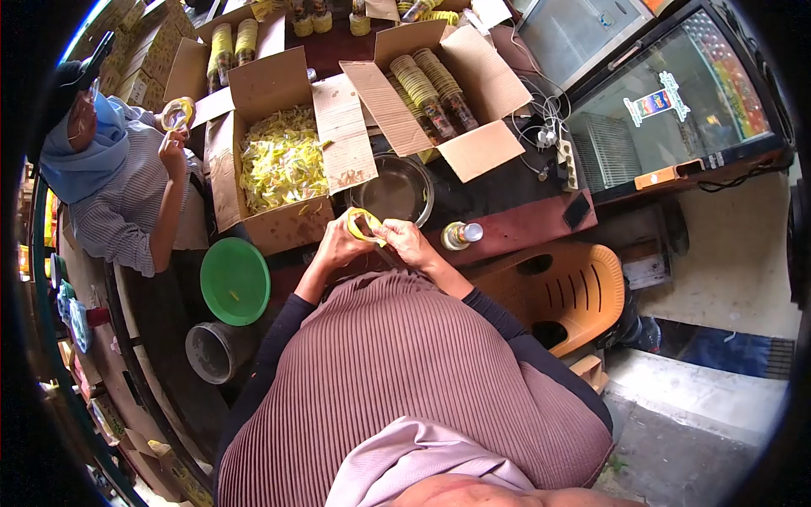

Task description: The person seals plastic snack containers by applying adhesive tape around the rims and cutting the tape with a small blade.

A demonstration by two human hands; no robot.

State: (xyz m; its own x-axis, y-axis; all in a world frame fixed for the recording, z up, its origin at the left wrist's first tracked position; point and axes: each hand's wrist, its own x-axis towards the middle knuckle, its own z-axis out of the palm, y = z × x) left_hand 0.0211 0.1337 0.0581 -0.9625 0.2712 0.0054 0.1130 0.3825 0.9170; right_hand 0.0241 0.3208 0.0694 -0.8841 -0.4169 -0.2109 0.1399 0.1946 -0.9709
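My left hand (341,242) grips a yellow ring-shaped band (364,221) from its left side, with the fingers curled round it. My right hand (409,243) pinches the same band at its right edge, close to my lap. Just beyond both hands stands a round metal basin (426,196). A small bottle with a pale cap (461,236) is on the table to the right of my right hand. Up and left of my hands, an open cardboard box (291,226) holds a heap of yellow strips (283,160).
Another open box (481,152) contains stacks of yellow-ringed items (432,93). At left, a person (127,169) holds a similar yellow ring (178,113). A green basin (235,281), grey bucket (216,353), orange plastic chair (583,296), tangled cables (541,114) and glass-door fridge (676,101) surround me.
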